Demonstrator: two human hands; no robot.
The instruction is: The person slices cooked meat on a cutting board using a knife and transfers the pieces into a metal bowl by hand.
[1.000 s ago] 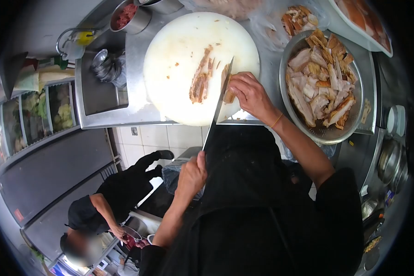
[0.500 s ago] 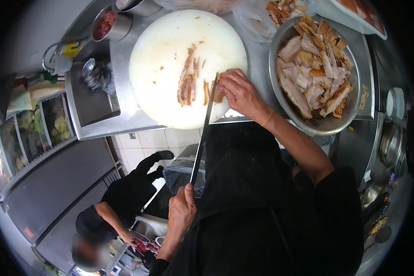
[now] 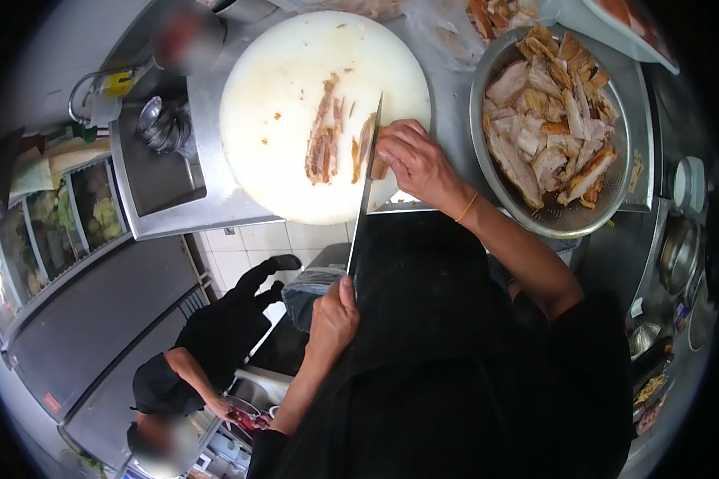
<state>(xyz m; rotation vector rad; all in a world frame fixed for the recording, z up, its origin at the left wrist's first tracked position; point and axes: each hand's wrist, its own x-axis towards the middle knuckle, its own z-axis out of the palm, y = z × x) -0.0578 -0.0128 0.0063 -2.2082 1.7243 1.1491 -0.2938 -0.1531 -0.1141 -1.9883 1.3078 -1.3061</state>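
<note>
My left hand [image 3: 333, 318] grips the handle of a long knife [image 3: 365, 191], whose blade reaches over the near part of a round white cutting board [image 3: 280, 72]. Bent over a piece of cooked meat [image 3: 379, 168], my right hand [image 3: 417, 162] presses it to the board, fingertips close beside the blade. Thin strips [image 3: 355, 160] lie just left of the blade. Farther left on the board is a pile of cut meat [image 3: 323, 156], with small crumbs around it.
Right of the board stands a metal colander [image 3: 478, 128] of meat pieces. Beyond it are a plastic bag [image 3: 439, 36] and a white tray [image 3: 571, 16]. At left is a sink [image 3: 156, 195] holding metal bowls. A co-worker [image 3: 216, 335] is at lower left, near a lined bin [image 3: 299, 299].
The knife and my left hand have moved forward from half a second ago, the tip reaching farther across the board. Another slice shows left of the blade. My right hand stays on the meat.
</note>
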